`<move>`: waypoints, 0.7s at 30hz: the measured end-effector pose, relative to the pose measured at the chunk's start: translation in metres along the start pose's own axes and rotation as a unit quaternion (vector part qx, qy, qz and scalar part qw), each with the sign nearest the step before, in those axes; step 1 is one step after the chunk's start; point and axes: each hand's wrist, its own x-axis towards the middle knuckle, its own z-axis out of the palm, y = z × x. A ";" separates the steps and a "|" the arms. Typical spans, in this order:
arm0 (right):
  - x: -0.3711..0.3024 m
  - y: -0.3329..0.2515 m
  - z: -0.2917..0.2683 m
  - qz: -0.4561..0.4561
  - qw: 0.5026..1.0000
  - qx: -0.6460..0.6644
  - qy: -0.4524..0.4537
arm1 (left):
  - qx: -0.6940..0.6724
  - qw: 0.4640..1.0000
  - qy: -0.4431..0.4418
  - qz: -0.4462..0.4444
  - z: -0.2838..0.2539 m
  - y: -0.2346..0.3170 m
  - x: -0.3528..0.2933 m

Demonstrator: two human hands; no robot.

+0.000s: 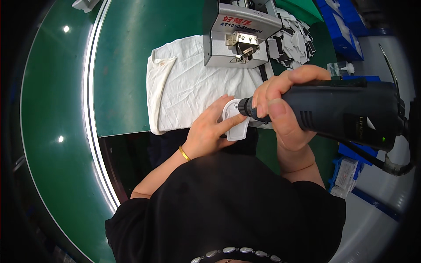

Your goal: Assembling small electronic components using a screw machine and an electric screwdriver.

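Observation:
My left hand is closed on a small white plastic part, with a rounded end and a tapered body, at the near edge of a white cloth. My right hand wraps round the front of a black electric screwdriver, which lies nearly level and points left. Its dark ribbed nose meets the rounded end of the white part. The bit's tip and any screw under it are hard to make out.
A grey screw feeder machine stands on the cloth ahead. Behind it to the right lies a pile of white and black flat parts. Blue bins and a clear bottle are at the right. A cable trails from the screwdriver.

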 end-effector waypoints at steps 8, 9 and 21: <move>-0.001 0.021 -0.053 0.026 0.950 0.177 0.257 | 0.052 0.999 0.005 0.014 0.009 0.007 0.001; 0.000 0.027 -0.074 0.065 0.930 0.160 0.324 | 0.093 0.995 0.019 0.019 0.008 0.011 0.001; -0.076 0.220 -0.234 0.352 0.819 -0.073 0.448 | 0.144 0.975 -0.134 0.102 -0.048 0.016 0.018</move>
